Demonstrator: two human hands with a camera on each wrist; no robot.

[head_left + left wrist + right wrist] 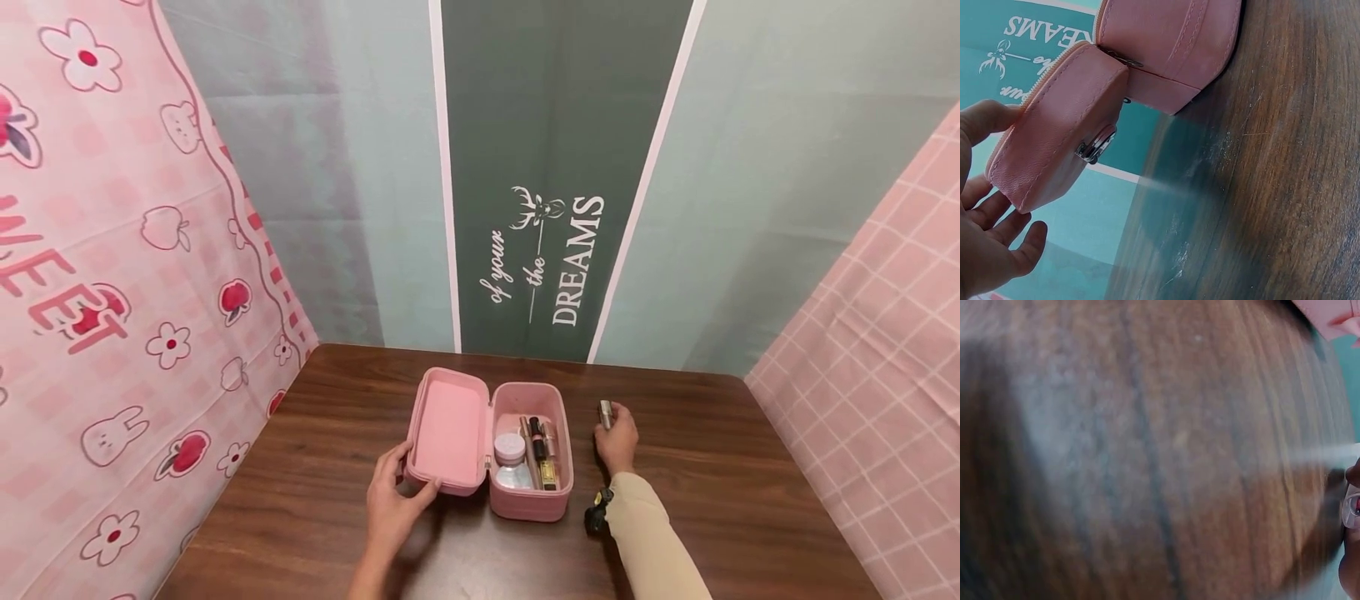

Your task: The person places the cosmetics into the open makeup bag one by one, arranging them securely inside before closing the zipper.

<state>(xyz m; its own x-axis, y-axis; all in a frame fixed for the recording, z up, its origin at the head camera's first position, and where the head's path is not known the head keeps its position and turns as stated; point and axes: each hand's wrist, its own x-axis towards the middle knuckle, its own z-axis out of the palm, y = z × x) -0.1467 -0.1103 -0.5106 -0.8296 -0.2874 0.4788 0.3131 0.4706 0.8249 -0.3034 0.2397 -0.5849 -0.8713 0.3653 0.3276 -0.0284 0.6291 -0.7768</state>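
A pink cosmetic case [528, 505] stands on the table with its lid [452, 429] folded out to the left. My left hand [392, 505] holds that lid by its outer edge. In the left wrist view the thumb lies on the zipped rim of the lid [1063, 125], the fingers below it. Right of the case, my right hand [619, 440] grips a small cosmetic tube [605, 412] with a shiny pale end. Its clear end [1352, 509] shows something reddish inside in the right wrist view. The case holds a round white jar [510, 447] and several slim tubes.
Beside the black tube [536, 437] in the case is a yellow-labelled piece [548, 475], with a clear round container [513, 477] to the left. The brown wooden table [300, 492] ends at printed cloths behind and at both sides. A black strap device [597, 511] sits at the right wrist.
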